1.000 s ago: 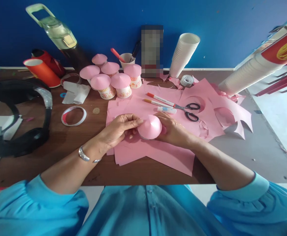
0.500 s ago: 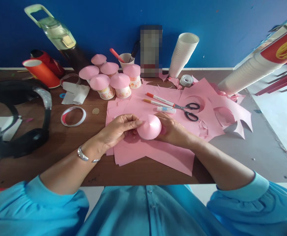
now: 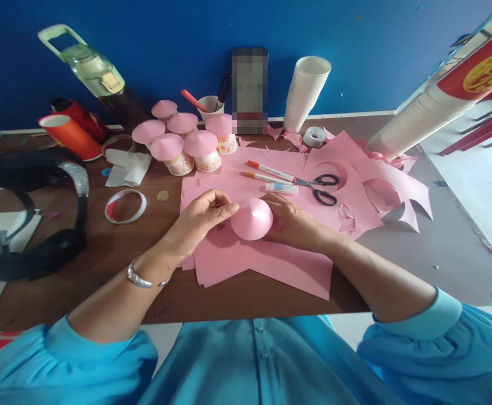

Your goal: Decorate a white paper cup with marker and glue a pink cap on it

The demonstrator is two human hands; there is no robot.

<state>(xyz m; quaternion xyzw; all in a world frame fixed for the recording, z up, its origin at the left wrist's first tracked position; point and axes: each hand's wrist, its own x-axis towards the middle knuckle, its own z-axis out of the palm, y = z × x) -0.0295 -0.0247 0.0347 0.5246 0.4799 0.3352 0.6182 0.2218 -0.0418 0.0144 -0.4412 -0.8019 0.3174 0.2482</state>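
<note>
A pink paper cone point(image 3: 252, 219) with its point toward me is held between my hands, over the pink paper sheets point(image 3: 288, 270). My left hand point(image 3: 207, 216) is closed, thumb and fingers pinched at the cone's left rim. Around the cone's right side curls my right hand point(image 3: 294, 222), its fingertips hidden behind it. Whatever lies beneath the cone is out of sight. Just beyond the hands are a glue stick point(image 3: 281, 188), an orange marker point(image 3: 270, 172), a brown marker point(image 3: 265, 178) and black-handled scissors point(image 3: 325, 188).
Several small cups with pink cone tops point(image 3: 201, 145) stand at the back left. A tape ring point(image 3: 125, 220) and black headphones point(image 3: 77, 225) lie left. Behind are a water bottle point(image 3: 98, 73) and stacked white cups point(image 3: 307, 93). Cut pink scraps point(image 3: 380, 194) spread right.
The view has shifted slightly. My left fingers have lifted and straightened a little at the cone's left rim. My right hand keeps its grip on the cone.
</note>
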